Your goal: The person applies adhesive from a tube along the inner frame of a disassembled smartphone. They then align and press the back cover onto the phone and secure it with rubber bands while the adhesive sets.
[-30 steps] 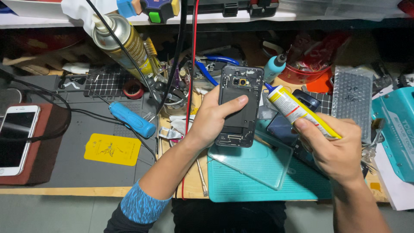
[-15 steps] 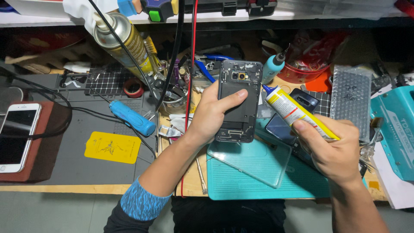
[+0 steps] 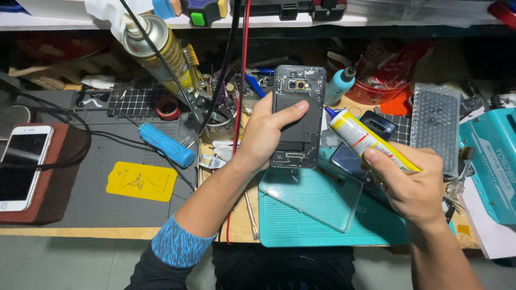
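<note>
My left hand (image 3: pixel 266 134) grips an opened black phone frame (image 3: pixel 297 115), back side up, above the bench, thumb across its middle. My right hand (image 3: pixel 411 185) holds a yellow-and-white glue tube (image 3: pixel 360 137) with a blue nozzle. The nozzle tip sits right beside the phone's right edge. Under both lie a clear glass pane (image 3: pixel 314 196) on a teal cutting mat (image 3: pixel 333 225), and a dark phone back cover (image 3: pixel 368 137) partly hidden by the tube.
A blue-handled screwdriver (image 3: pixel 167 146), a yellow card (image 3: pixel 142 181) and a white phone (image 3: pixel 21 166) on a brown stand lie left on the grey mat. A spray can (image 3: pixel 158 48), cables, a blue bottle (image 3: pixel 340 86) and a teal machine (image 3: pixel 492 161) crowd the back and right.
The phone frame and glue tube shifted slightly; the nozzle tip has come closer to the phone's right edge.
</note>
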The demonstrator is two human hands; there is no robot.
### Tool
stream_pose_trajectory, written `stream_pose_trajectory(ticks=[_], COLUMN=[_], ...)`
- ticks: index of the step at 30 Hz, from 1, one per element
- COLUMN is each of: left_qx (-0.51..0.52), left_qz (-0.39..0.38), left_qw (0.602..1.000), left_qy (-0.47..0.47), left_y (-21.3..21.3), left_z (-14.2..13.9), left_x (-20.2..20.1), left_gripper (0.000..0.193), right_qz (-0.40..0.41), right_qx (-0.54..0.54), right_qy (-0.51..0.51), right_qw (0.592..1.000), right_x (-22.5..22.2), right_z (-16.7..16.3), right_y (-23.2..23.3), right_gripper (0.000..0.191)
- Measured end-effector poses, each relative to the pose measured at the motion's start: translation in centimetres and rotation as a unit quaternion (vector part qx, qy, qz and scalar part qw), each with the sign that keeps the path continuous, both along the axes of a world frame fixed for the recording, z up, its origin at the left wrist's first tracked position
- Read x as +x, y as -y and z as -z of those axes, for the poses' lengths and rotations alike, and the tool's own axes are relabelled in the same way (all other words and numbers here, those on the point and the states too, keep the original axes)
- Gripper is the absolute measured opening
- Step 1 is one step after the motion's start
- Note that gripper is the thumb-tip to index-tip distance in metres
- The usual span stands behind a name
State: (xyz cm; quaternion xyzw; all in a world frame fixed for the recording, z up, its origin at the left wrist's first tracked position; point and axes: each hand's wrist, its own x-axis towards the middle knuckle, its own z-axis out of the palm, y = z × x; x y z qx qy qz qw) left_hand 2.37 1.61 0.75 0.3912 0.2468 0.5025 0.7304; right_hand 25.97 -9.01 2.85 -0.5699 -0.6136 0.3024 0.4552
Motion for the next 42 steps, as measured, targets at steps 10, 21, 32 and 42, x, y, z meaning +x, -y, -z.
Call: stream_pose_trajectory(ticks=[10,21,32,42], left_qx=[0.013,0.013,0.018,0.022], left_qz=[-0.004,0.006,-0.001,0.014], left_qw=[1.0,1.0,0.999,0.998], left_qy=[0.005,0.024,0.035,0.058], left_y=[-0.9,-1.1,-1.2,-1.5], left_z=[-0.6,-0.9,-1.3,-1.5], left_x=[0.2,-0.1,-0.3,-0.6], left_gripper=[0.026,0.026,0.025,0.026], right_qz=[-0.001,-0.006,-0.015,-0.02], right_qx=[0.009,0.006,0.007,0.017], right_qy=[0.0,-0.02,-0.027,0.013], right_qw=[1.0,1.0,0.999,1.0], right_x=[0.1,-0.1,0.0,0.4], right_z=[0.4,0.4,0.3,0.4], right_y=[0.1,0.7,1.0,1.2], right_gripper=[0.025,0.025,0.024,0.02])
